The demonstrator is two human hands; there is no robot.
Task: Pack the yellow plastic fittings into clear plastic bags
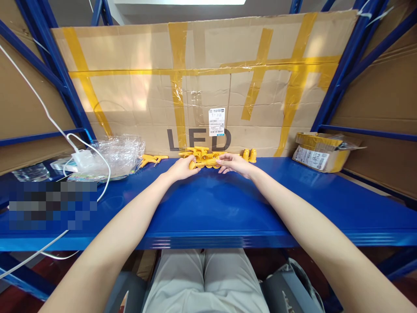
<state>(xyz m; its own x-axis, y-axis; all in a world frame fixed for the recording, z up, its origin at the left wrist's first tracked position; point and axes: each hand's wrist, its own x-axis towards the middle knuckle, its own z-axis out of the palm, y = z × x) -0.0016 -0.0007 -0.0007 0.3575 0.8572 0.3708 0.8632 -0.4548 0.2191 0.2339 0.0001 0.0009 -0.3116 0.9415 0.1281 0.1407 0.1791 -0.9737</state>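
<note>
A yellow plastic piece (207, 163), long and narrow, spans the gap between my hands near the back of the blue shelf. My left hand (184, 169) is closed at its left end, thumb and fingers together. At its right end, my right hand (237, 164) grips with thumb and fingertips. Several more yellow plastic parts (198, 150) are heaped right behind it, partly covered by my fingers. Two upright yellow cup-like pieces (249, 155) stand just right of my right hand. The exact kind of these parts is too small to make out.
Yellow pieces with small dark chains or screws (153, 159) lie left, beside clear plastic bags (120, 152). A white charger (84, 160) trails its cable over the front edge. An open cardboard box (321, 152) sits right. Taped cardboard (202, 95) walls the back.
</note>
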